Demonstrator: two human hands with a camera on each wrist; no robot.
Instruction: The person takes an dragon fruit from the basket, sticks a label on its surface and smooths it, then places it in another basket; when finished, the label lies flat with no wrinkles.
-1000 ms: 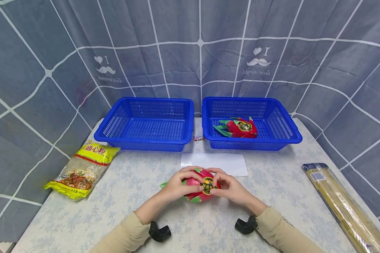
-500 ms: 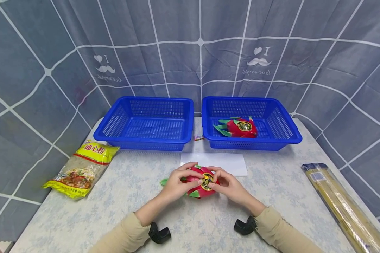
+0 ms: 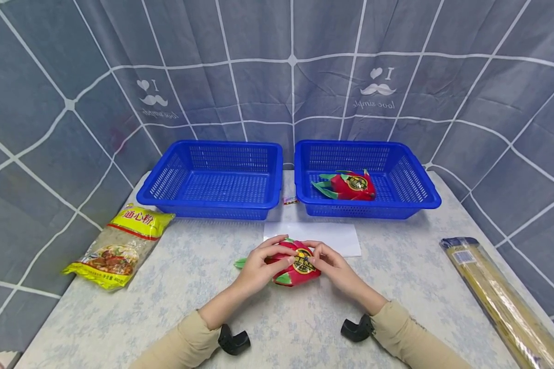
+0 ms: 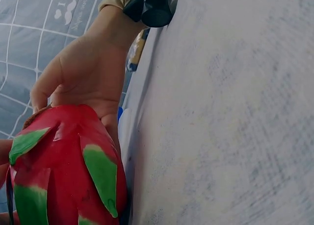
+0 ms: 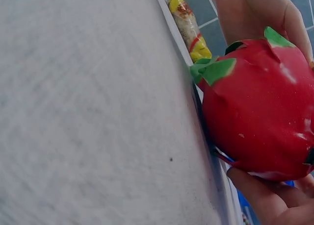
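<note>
Both hands hold a red dragon fruit (image 3: 295, 279) with green-tipped scales and a round black-and-gold label (image 3: 303, 262) facing up. My left hand (image 3: 257, 267) grips its leafy end, thumb and fingertips near the label's left edge. On the other end, my right hand (image 3: 334, 266) has curled fingers and thumb at the label's right side. The left wrist view shows the right hand (image 4: 91, 70) behind the fruit (image 4: 64, 161); in the right wrist view the left hand (image 5: 255, 12) is beyond the fruit (image 5: 260, 107). The fruit's underside is hidden in the head view.
Two blue baskets stand at the back; the right basket (image 3: 364, 210) contains another dragon fruit (image 3: 353, 187), beside the left basket (image 3: 208, 207). A white sheet (image 3: 337, 238) lies before them. A yellow pasta bag (image 3: 120, 246) is left, a long noodle pack (image 3: 503, 297) right.
The dragon fruit has shifted slightly away from the body and turned a little, showing more of its label. Both hands moved with it, and the right thumb slid toward the label's right edge.
</note>
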